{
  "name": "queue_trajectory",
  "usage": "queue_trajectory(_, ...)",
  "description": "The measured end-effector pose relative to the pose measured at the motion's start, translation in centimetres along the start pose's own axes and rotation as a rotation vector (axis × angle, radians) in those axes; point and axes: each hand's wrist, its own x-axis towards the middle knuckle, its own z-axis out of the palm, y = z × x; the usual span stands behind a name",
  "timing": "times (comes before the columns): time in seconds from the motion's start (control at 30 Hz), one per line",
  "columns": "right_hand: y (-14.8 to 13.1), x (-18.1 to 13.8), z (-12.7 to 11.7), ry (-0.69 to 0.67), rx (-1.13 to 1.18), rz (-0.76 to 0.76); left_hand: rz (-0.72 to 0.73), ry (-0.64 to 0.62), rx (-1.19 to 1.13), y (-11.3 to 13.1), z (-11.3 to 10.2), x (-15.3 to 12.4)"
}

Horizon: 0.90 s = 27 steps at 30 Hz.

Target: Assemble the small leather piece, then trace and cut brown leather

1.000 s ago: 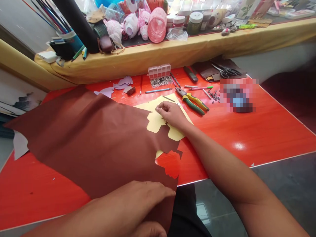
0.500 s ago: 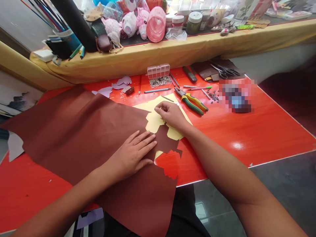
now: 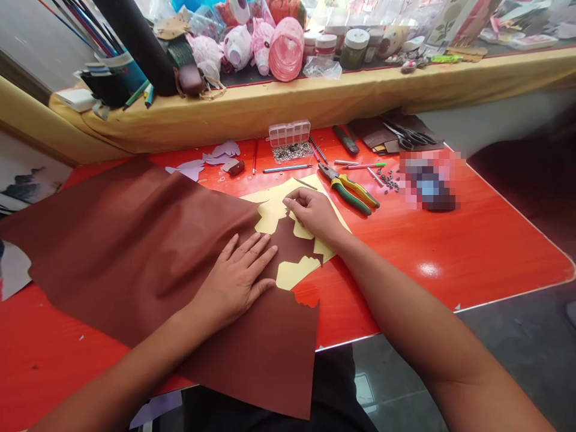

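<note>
A large brown leather sheet (image 3: 135, 240) lies across the red table (image 3: 450, 240), with jagged cut-outs along its right edge. Under that edge sits a pale yellow paper template (image 3: 270, 216). My left hand (image 3: 238, 273) lies flat on the brown sheet, fingers spread and pointing right, just left of the cut-outs. My right hand (image 3: 312, 213) rests on the yellow template with its fingers curled in a pinch; what they hold is too small to make out.
Green-and-yellow pliers (image 3: 351, 186), pens, a clear parts box (image 3: 290, 132) over small metal rings, and scissors (image 3: 409, 135) lie at the table's back. Lilac paper scraps (image 3: 211, 159) sit left of the box. A cluttered yellow-draped shelf (image 3: 315, 99) rises behind.
My left hand moved from the sheet's near edge up onto its middle and now presses it flat. The brown sheet slid left and toward me, baring more yellow template. My right hand stayed put.
</note>
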Motion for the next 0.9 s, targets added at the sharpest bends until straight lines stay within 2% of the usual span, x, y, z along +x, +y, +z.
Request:
queue_trajectory(0.1,-0.3,-0.1,0.0,0.020,0.039,0.013,0.045,0.024,-0.018,0.0,-0.2,0.2)
queue_trajectory(0.23,-0.3,-0.3,0.1,0.003,0.033,0.019,0.009,0.119,-0.112,-1.6,-2.2,1.1)
queue_trajectory(0.37,-0.2,-0.3,0.1,-0.008,-0.033,0.014,-0.171,0.204,-0.075,-6.3,-4.2,2.7)
queue_trajectory(0.47,-0.3,-0.3,0.1,-0.001,-0.028,0.026,-0.333,0.119,0.010,-10.6,-3.7,3.4)
queue_trajectory(0.57,-0.4,-0.3,0.1,-0.003,-0.017,0.036,-0.372,0.037,0.028,-13.4,-2.4,3.4)
queue_trajectory(0.67,-0.3,-0.2,0.1,-0.006,-0.005,0.035,-0.376,0.080,0.036,-13.9,-1.7,3.1)
queue_trajectory(0.9,0.0,-0.2,0.2,0.008,0.015,0.036,-0.310,0.233,0.113,-12.6,-2.3,2.5)
